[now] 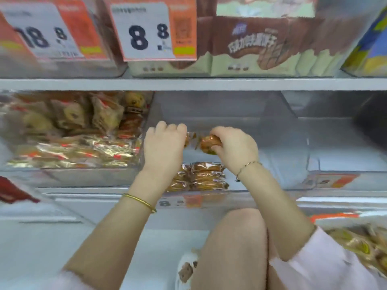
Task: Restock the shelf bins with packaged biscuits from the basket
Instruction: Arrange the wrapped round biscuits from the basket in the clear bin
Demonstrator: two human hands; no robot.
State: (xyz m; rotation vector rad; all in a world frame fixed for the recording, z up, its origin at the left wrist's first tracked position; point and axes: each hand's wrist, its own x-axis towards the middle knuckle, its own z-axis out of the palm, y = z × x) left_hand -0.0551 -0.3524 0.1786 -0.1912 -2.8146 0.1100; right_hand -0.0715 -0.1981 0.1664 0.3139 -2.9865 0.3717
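- At 6 o'clock, nearest the camera, is a bare knee (232, 248), with a slipper (186, 268) just beside it at 7 o'clock.
- At 4 o'clock a heap of gold-wrapped biscuits (360, 245) lies by the right sleeve; what holds it cannot be told.
- A gold bangle (139, 203) circles the left forearm, and a thin bracelet (248, 167) the right wrist.
- At the centre, a stack of biscuit packets (201, 176) lies at the front of the clear bin (261, 178).
- Over the stack, the left hand (165, 147) has its fingers curled together round a second packet (190, 139), of which only an end shows.
- At 3 o'clock of it, the right hand (234, 147) pinches a biscuit packet (209, 143) between thumb and curled fingers; the two packets almost touch.
- At 9 o'clock, the neighbouring bin (73, 172) is heaped with mixed packets.
- At 12 o'clock, on the upper shelf (188, 83), are an 8.8 price card (150, 36) and brown-and-green packs (261, 45).
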